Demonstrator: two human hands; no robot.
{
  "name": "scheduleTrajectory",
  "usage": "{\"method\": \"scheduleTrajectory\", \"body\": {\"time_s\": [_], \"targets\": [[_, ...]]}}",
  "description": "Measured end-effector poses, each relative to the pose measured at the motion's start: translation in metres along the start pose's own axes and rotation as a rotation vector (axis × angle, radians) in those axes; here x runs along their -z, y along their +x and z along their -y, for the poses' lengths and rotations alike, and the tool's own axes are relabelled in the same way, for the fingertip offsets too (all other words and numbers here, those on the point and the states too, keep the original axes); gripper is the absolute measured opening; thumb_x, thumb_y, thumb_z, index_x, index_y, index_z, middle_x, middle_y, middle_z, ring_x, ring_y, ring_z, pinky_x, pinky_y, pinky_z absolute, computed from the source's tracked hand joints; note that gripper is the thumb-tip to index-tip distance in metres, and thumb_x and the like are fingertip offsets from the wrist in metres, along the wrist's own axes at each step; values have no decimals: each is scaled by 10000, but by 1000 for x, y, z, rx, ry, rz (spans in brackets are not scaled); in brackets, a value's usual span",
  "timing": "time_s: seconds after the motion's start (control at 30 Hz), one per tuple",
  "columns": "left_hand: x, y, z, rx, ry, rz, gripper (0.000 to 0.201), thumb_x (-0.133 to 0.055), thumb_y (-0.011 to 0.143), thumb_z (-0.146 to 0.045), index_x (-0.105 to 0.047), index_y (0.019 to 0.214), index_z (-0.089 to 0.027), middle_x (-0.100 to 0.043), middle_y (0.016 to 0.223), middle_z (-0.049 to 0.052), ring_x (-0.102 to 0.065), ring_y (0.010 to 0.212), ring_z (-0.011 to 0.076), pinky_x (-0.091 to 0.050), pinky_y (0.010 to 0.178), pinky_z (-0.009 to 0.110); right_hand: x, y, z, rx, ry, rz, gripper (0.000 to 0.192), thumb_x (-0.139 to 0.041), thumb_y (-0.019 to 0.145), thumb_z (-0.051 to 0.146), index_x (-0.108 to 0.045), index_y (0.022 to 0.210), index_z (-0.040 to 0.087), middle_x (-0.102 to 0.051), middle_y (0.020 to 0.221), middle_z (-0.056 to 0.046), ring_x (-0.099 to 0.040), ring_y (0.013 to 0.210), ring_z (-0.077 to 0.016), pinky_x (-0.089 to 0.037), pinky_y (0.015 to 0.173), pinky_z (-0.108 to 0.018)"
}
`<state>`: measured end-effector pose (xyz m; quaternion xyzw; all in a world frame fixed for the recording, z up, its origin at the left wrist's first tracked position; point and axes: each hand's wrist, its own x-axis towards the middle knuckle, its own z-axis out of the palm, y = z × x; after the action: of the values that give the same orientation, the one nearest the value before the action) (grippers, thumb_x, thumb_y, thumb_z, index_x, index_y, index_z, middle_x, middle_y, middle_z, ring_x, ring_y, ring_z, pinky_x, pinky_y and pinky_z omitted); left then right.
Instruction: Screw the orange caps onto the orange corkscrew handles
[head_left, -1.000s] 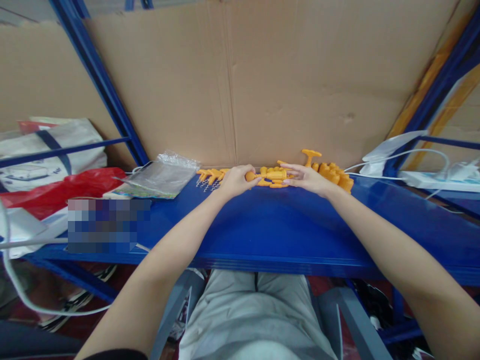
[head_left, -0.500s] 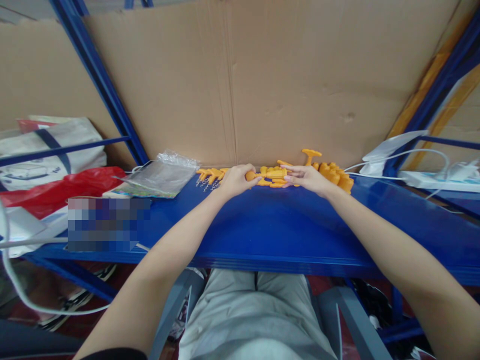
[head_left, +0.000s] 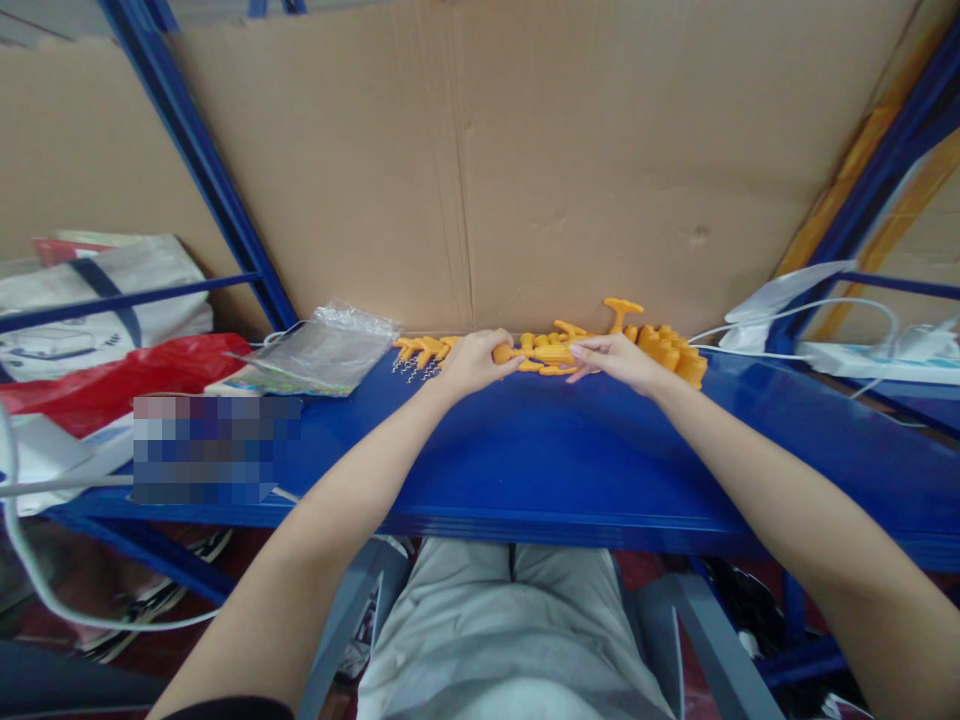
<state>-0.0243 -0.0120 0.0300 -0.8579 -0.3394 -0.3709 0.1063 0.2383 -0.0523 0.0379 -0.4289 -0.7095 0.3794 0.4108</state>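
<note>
One orange piece [head_left: 553,355] lies lengthwise between the person's two hands, near the back of the blue tabletop [head_left: 517,465]. The left hand [head_left: 474,362] is curled, with thumb and fingers closed around the rounded knob at its left end. The right hand [head_left: 613,360] is half open, fingertips at the other end; whether they pinch it I cannot tell.

The blue surface runs from there to the straight front edge, between the two forearms, and on toward the right. At the back, the cardboard sheet [head_left: 600,160] rises as a wall close behind the hands.

Crowding the held piece are more orange parts: one T-shaped piece [head_left: 622,310] sticking up behind the right hand, one slanting handle [head_left: 571,328] nearer the middle, and a heap of orange sleeves [head_left: 671,352] just beside the right wrist. Left of the left hand lie several corkscrews [head_left: 420,352] with metal spirals; they overlap too much to count.

Farther left are one clear plastic bag [head_left: 330,350], one red bag [head_left: 150,375] and one tote bag [head_left: 161,275].
</note>
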Motion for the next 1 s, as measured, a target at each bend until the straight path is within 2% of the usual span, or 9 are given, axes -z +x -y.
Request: {"method": "scheduleTrajectory", "body": {"time_s": [0.63,0.83,0.9,1.0], "targets": [[1,0,0,20,-18,12,192,-692,846,-382,-663,860,-193,-718,781,26,-635,700,159,-441,648,254,-3,-1,2,-28,74,-31,207,-744,882,356,-802,967,176,-790,988,-109,-768,915,-244,-660,778,-382],[0,0,-1,48,-17,37,203,-691,854,-397,-670,876,-196,-716,779,23,-649,710,168,-452,651,258,0,-1,0,-75,31,-38,287,-786,847,318,-782,1088,163,-795,955,-115,-767,763,-207,-653,782,-383],[0,0,-1,67,-24,39,225,-684,866,-408,-683,949,-199,-717,783,22,-654,714,170,-459,657,258,1,1,-3,-83,11,-75,354,-819,814,317,-770,1123,151,-796,938,-118,-762,719,-206,-652,780,-393],[0,0,-1,134,-41,24,397,-654,899,-418,-625,1243,-222,-719,810,6,-673,738,171,-471,676,251,3,6,-7,-71,1,-142,383,-836,794,360,-775,1101,139,-796,912,-126,-767,747,-226,-652,781,-396]]}}
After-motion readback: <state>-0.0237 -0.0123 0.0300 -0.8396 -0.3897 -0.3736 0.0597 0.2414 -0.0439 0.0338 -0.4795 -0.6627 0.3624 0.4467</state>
